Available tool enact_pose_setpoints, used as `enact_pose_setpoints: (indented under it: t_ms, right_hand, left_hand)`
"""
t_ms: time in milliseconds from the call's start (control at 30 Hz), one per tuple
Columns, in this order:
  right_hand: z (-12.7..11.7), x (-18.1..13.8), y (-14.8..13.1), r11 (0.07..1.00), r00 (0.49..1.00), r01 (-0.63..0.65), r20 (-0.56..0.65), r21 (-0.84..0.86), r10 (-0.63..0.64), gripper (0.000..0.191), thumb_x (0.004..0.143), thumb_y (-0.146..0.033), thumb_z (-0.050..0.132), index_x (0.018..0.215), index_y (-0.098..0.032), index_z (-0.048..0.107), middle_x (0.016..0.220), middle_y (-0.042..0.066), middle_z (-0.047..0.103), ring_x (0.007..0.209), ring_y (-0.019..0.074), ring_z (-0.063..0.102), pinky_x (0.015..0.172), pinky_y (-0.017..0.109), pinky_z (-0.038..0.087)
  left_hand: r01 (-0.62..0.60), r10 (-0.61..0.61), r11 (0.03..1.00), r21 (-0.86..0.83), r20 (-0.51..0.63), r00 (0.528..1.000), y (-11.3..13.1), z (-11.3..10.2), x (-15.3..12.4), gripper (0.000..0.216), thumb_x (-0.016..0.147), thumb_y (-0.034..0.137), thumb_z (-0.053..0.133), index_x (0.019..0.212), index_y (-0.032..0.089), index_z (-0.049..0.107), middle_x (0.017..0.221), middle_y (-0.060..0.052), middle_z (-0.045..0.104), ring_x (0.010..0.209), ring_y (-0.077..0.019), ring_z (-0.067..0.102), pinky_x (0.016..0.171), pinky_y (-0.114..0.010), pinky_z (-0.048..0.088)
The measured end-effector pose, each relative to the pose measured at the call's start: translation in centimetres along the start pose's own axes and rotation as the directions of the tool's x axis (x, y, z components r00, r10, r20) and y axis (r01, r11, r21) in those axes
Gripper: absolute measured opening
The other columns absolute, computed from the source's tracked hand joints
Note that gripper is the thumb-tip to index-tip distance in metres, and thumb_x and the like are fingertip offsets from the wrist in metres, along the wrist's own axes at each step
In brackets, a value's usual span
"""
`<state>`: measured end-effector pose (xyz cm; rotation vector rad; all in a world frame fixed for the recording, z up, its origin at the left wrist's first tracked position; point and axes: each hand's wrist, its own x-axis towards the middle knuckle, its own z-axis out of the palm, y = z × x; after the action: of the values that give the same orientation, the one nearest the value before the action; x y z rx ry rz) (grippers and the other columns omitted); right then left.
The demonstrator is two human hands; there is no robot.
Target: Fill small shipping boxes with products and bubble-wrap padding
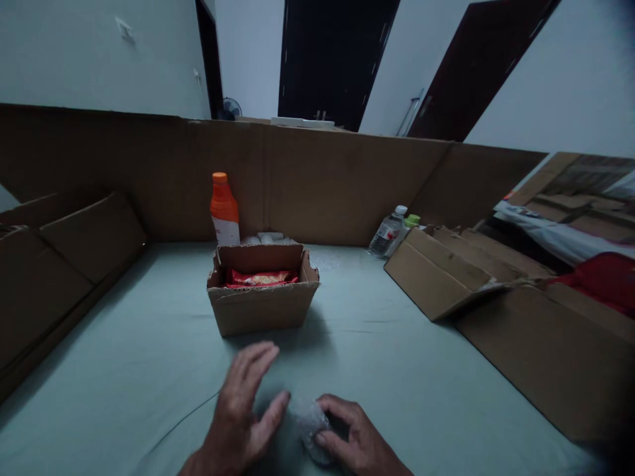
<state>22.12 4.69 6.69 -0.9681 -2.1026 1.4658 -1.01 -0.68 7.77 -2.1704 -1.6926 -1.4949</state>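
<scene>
My right hand (354,433) grips a crumpled piece of clear bubble wrap (312,430) low over the pale green cloth. Whether anything is wrapped inside it I cannot tell. My left hand (245,403) is just to the left of the wrap, its fingers stretched out and thumb apart, holding nothing. Beyond both hands stands an open cardboard box (262,311), and a red packet (260,278) lies inside it.
Behind the box are an orange bottle (225,208) and more bubble wrap (270,238). A clear water bottle (388,233) leans at the back right. Cardboard boxes flank the cloth (163,317) at left (49,277) and right (436,274); a cardboard wall (337,178) closes the back.
</scene>
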Motion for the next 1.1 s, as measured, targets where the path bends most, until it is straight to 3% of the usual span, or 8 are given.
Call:
enact_pose_setpoints:
  t_ms: [133,233,500,600,667,833,933,1100]
  right_hand:
    - [-1.4,0.8,-0.2,0.994,0.987,0.054,-0.145,-0.092,-0.067,0.023,0.086,-0.040,0.061,0.084,-0.018,0.069,0.079,0.003,0.066,0.075,0.0191,0.061,0.071,0.027,0.048]
    - [-3.2,1.4,-1.3,0.981,0.958,0.094,-0.254,-0.172,-0.136,0.021,0.088,-0.037,0.061,0.090,-0.019,0.072,0.080,0.003,0.068,0.075,0.0192,0.064,0.071,0.026,0.052]
    - [-9.1,5.8,-9.6,0.863,0.775,0.243,-0.446,-0.442,-0.447,0.015,0.091,-0.030,0.065,0.101,-0.021,0.072,0.093,0.003,0.073,0.079,0.0179,0.067,0.070,0.024,0.053]
    - [-9.2,10.6,-13.2,0.726,0.750,0.335,-0.296,-0.601,-0.591,0.016,0.092,-0.024,0.060,0.102,-0.020,0.072,0.097,0.005,0.074,0.083,0.0186,0.065,0.076,0.028,0.050]
    - [-8.7,14.2,-14.5,0.640,0.805,0.371,-0.111,-0.673,-0.583,0.017,0.091,-0.020,0.059,0.102,-0.019,0.072,0.097,0.006,0.074,0.084,0.0188,0.064,0.077,0.029,0.047]
    - [-6.7,19.9,-14.3,0.439,0.919,0.382,0.384,-0.814,-0.088,0.010,0.084,-0.017,0.064,0.082,-0.019,0.073,0.083,0.005,0.074,0.079,0.0183,0.063,0.070,0.026,0.039]
    - [-5.6,21.1,-13.6,0.418,0.900,0.354,0.426,-0.836,0.089,0.018,0.082,-0.012,0.059,0.072,-0.019,0.072,0.072,0.004,0.072,0.068,0.0170,0.062,0.061,0.026,0.033]
    - [-5.9,21.3,-13.8,0.521,0.892,0.360,0.448,-0.774,0.049,0.019,0.079,-0.010,0.061,0.068,-0.021,0.073,0.066,0.001,0.071,0.065,0.0180,0.063,0.064,0.026,0.039]
  left_hand:
    - [-0.097,0.186,0.910,0.403,-0.187,0.965,-2.0,-3.3,7.4,0.054,0.086,0.011,0.064,0.137,0.016,0.050,0.138,-0.019,0.056,0.138,-0.0340,0.044,0.112,-0.055,0.039]
    - [-0.044,0.159,0.846,0.532,-0.174,0.972,-4.2,-3.9,10.2,0.048,0.087,0.012,0.061,0.134,0.009,0.050,0.130,-0.021,0.062,0.133,-0.0383,0.049,0.112,-0.064,0.033]
    - [-0.098,0.167,0.914,0.394,-0.144,0.975,-5.2,-3.2,6.2,0.020,0.088,0.005,0.057,0.102,0.018,0.061,0.096,-0.007,0.068,0.101,-0.0240,0.063,0.109,-0.059,0.036]
    - [-0.094,0.154,0.932,0.351,-0.146,0.977,-5.1,-3.1,5.3,0.021,0.089,0.003,0.056,0.103,0.018,0.061,0.099,-0.008,0.068,0.101,-0.0227,0.063,0.110,-0.057,0.036]
    - [-0.087,0.144,0.939,0.331,-0.152,0.978,-5.2,-3.1,5.3,0.020,0.090,0.003,0.056,0.103,0.018,0.061,0.099,-0.008,0.068,0.100,-0.0219,0.063,0.110,-0.056,0.036]
    - [-0.075,0.118,0.958,0.276,-0.143,0.983,-5.5,-3.3,5.5,0.019,0.091,0.004,0.055,0.102,0.019,0.062,0.098,-0.006,0.068,0.097,-0.0198,0.064,0.110,-0.054,0.035]
    - [-0.079,0.121,0.959,0.273,-0.141,0.983,-5.5,-3.3,5.7,0.020,0.091,0.005,0.054,0.102,0.019,0.062,0.098,-0.006,0.067,0.097,-0.0197,0.063,0.110,-0.053,0.035]
    - [-0.086,0.131,0.950,0.300,-0.133,0.982,-5.7,-3.4,5.8,0.025,0.089,0.005,0.054,0.109,0.020,0.060,0.102,-0.007,0.065,0.101,-0.0217,0.062,0.109,-0.052,0.038]
